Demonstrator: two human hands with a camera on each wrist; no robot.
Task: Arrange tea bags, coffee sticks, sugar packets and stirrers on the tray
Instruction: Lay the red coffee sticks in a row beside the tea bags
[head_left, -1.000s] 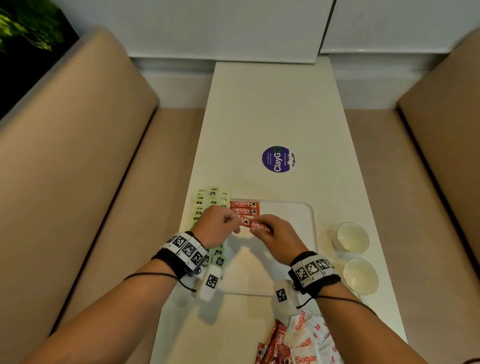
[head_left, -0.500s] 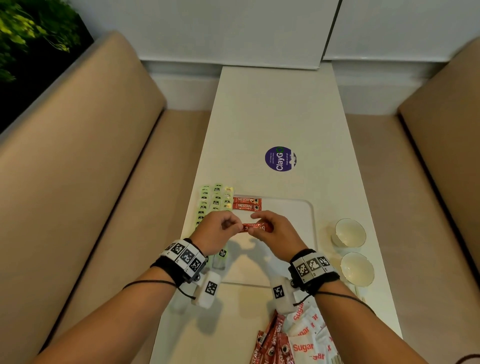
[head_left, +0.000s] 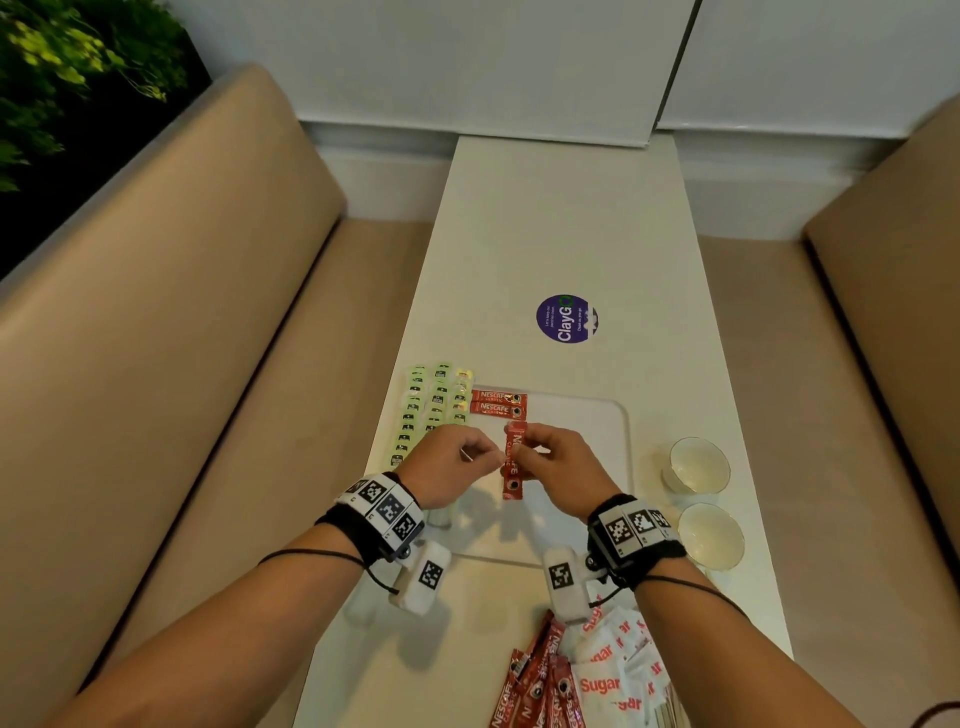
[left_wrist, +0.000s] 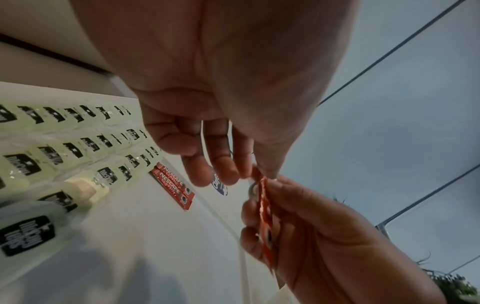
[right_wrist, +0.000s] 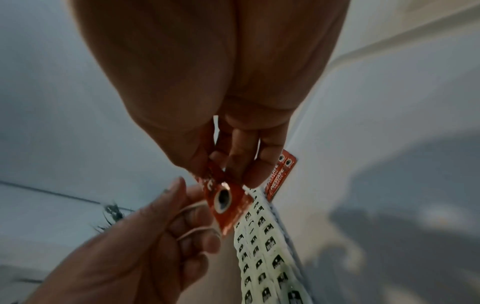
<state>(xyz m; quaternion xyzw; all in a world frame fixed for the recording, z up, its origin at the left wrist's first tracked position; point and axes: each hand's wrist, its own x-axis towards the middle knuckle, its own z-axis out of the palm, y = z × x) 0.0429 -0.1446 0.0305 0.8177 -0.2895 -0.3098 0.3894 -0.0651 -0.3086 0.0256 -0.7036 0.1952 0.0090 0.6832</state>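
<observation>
Over the white tray (head_left: 597, 415) my right hand (head_left: 524, 451) pinches a red Nescafe coffee stick (head_left: 513, 462), which points lengthwise away from me. My left hand (head_left: 491, 457) is curled beside it; in the left wrist view its thumb and forefinger nip the coffee stick's (left_wrist: 263, 203) upper end. A thin pale loop (right_wrist: 193, 206) lies across the left fingers. Two more coffee sticks (head_left: 497, 404) lie side by side at the tray's far left corner. Rows of pale green tea bags (head_left: 431, 405) lie just left of them.
A heap of loose coffee sticks (head_left: 540, 686) and white sugar packets (head_left: 613, 665) lies on the table near me. Two white cups (head_left: 698, 465) (head_left: 710, 535) stand right of the tray. A purple sticker (head_left: 566, 318) is farther out. Padded benches flank the narrow table.
The held coffee stick has turned from lying crosswise to pointing lengthwise, and both hands have drawn slightly back from the two laid sticks.
</observation>
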